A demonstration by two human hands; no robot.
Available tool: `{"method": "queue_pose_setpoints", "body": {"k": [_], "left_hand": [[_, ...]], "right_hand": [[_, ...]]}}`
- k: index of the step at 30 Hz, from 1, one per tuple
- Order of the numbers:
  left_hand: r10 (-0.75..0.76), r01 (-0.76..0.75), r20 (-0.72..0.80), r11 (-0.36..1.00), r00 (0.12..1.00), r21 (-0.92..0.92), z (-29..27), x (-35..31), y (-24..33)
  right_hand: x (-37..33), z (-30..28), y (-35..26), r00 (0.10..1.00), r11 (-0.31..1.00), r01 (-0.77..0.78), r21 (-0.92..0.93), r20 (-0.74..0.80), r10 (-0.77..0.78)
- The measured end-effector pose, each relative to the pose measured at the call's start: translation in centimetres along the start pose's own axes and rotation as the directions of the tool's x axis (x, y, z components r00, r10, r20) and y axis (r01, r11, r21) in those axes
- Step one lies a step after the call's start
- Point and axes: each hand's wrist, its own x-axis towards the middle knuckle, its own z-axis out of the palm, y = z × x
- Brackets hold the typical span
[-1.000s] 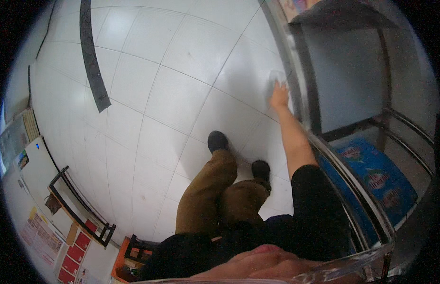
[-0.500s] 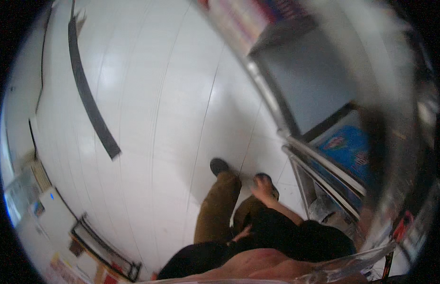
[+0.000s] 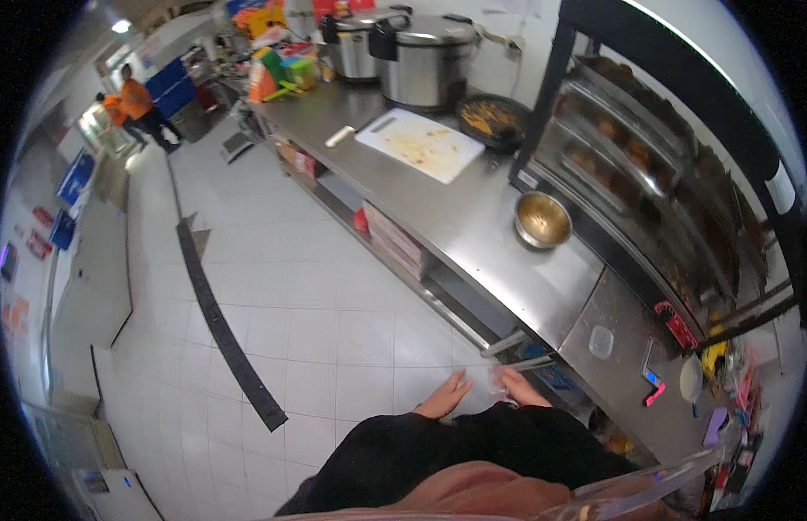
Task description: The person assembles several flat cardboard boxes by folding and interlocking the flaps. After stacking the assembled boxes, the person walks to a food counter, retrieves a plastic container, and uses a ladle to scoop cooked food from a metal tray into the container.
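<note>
In front of my body, below the edge of a steel counter (image 3: 438,230), both hands are held up close together. My left hand (image 3: 443,397) has its fingers stretched and apart, with nothing seen in it. My right hand (image 3: 520,387) pinches a small clear plastic piece (image 3: 496,380); its exact kind is too faint to make out. On the counter ahead to the right sits a steel bowl (image 3: 543,220). Further along lie a stained white cutting board (image 3: 425,146) and a tool with a white handle (image 3: 340,136). A clear lid-like piece (image 3: 601,342) rests on the counter's near part.
A glass-fronted food warmer (image 3: 629,165) stands on the right. Beyond the board are a dark pan of food (image 3: 493,120) and two large steel cookers (image 3: 425,61). A black strip (image 3: 225,334) runs along the tiled floor. Two people in orange tops (image 3: 136,100) stand far left.
The view has lifted from the floor and my legs to the counter. My hands have come up together in front of me; the clear plastic now shows in my right hand.
</note>
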Motion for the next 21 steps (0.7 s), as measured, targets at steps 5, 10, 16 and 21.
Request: {"method": "queue_pose_setpoints", "body": {"k": [5,10,16,21], "left_hand": [[0.861,-0.704,-0.154,0.489,0.485,0.515,-2.3,0.5,18.4],[0.434,-0.389,0.009,0.818,0.901,-0.424,-0.6,2.2,18.3],[0.912,-0.705,-0.065,0.357,0.405,0.612,5.9,-1.1,23.9],[0.562,-0.626,-0.281,0.731,0.778,-0.272,12.3,5.7,19.0]], "right_hand": [[-3.8,4.5,-16.0,0.74,0.645,0.654,0.396,-0.157,-0.654],[-10.6,1.1,-19.1,0.534,0.485,0.786,0.384,-0.024,-0.845],[-11.5,-2.9,-14.2,0.455,0.556,0.784,-0.276,-0.354,-0.817],[-19.1,-6.8,-12.3,0.471,0.226,0.724,0.652,-0.228,-0.852]]}}
